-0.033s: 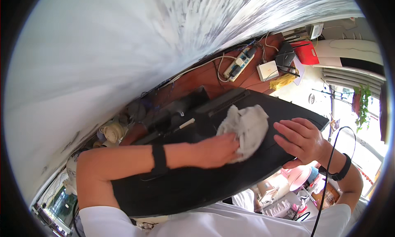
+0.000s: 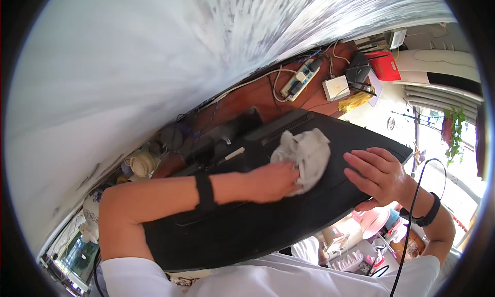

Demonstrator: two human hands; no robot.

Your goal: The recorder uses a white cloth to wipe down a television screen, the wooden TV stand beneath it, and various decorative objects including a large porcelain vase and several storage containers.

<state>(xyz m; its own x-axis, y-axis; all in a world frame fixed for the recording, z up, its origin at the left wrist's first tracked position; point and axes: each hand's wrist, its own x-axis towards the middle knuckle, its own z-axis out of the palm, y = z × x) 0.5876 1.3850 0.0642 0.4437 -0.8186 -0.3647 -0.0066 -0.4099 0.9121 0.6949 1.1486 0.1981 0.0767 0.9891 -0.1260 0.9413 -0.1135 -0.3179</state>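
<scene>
A large black television (image 2: 227,240), its vented back facing up, lies tilted across the space in front of my body. My left hand (image 2: 273,182) presses a crumpled whitish cloth (image 2: 309,155) against that back, fingers closed on it; some fingertips are hidden in the folds. At the television's right edge is my right hand (image 2: 379,176), its fingers lying over the back and the thumb at the rim, gripping it. A small pale strip (image 2: 234,153) lies on the black surface beyond my left wrist.
Behind the television, a reddish-brown tabletop (image 2: 242,103) runs along the wall. On it are a plugged-in power strip (image 2: 300,80), a white box (image 2: 336,88), a black device (image 2: 357,69) and a red folder (image 2: 382,65). A black cable (image 2: 411,219) hangs by my right forearm.
My left hand has slid slightly away from my body, and the cloth has moved with it. The right hand stays at the television's edge.
</scene>
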